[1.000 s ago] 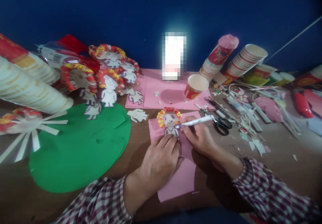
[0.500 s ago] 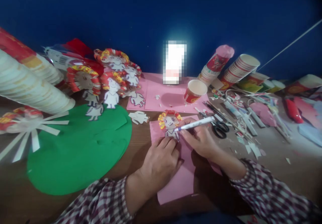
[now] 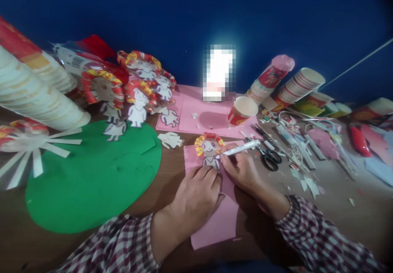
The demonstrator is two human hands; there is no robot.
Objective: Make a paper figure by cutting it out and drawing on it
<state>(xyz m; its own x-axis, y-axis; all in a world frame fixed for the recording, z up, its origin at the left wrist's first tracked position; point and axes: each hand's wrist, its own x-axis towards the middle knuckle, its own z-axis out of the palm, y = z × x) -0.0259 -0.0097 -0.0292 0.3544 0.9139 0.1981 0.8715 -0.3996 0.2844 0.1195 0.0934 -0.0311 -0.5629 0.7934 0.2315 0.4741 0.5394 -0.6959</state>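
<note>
A small paper doll (image 3: 209, 147) with drawn eyes and a smile, ringed by red and yellow curled trim, lies on pink paper (image 3: 211, 228). Over its lower body rests my left hand (image 3: 196, 191), fingers curled close together and holding it down; the doll's legs are hidden underneath. A white marker pen (image 3: 241, 147) is pinched in my right hand (image 3: 242, 168), its tip near the doll's right shoulder. Black-handled scissors (image 3: 270, 158) lie to the right of that hand.
Left are a green paper oval (image 3: 92, 183), a white cutout (image 3: 170, 140), finished dolls (image 3: 137, 107) and stacked cups (image 3: 39, 89). Behind stand a single paper cup (image 3: 242, 111) on pink sheets and a glowing, pixelated screen (image 3: 218, 74). Paper scraps (image 3: 310, 185) litter the right.
The marker tip has moved right, from the doll's neckline to its shoulder side, as my right hand shifts slightly. My left hand stays on the doll. The view has tilted a little.
</note>
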